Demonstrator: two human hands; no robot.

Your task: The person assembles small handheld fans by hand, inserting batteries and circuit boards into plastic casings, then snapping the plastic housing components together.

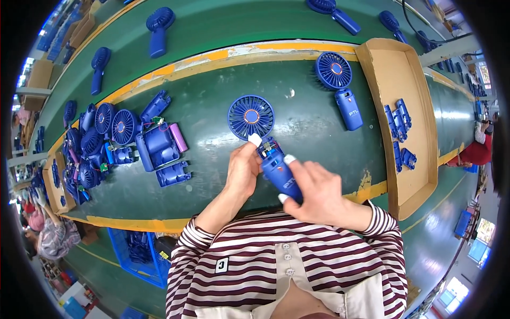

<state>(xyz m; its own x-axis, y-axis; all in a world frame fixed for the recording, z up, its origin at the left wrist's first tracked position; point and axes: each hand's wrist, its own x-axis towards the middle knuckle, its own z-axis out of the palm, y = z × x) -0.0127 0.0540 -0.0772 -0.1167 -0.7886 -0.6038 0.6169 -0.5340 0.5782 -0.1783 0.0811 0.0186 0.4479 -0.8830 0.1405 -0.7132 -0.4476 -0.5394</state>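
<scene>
A blue handheld fan (251,117) is between my hands over the green bench, its round grille pointing away from me. My left hand (244,167) grips it at the neck, thumb just below the grille. The fan's handle cover (282,178) is in my right hand (317,192), its fingers closed around the lower part. At the top of the handle, metal parts or wiring (268,148) show between cover and grille. White covers sit on several of my fingertips. I cannot tell whether the cover is fully seated.
Left lie blue housing shells (158,148), a pink battery cell (178,137) and a pile of fan parts (87,143). An assembled fan (348,109) lies right, beside a cardboard tray (411,189) holding blue shell pieces. Beyond the yellow edge, fans (158,32) lie on a green belt. A blue crate (122,250) stands below.
</scene>
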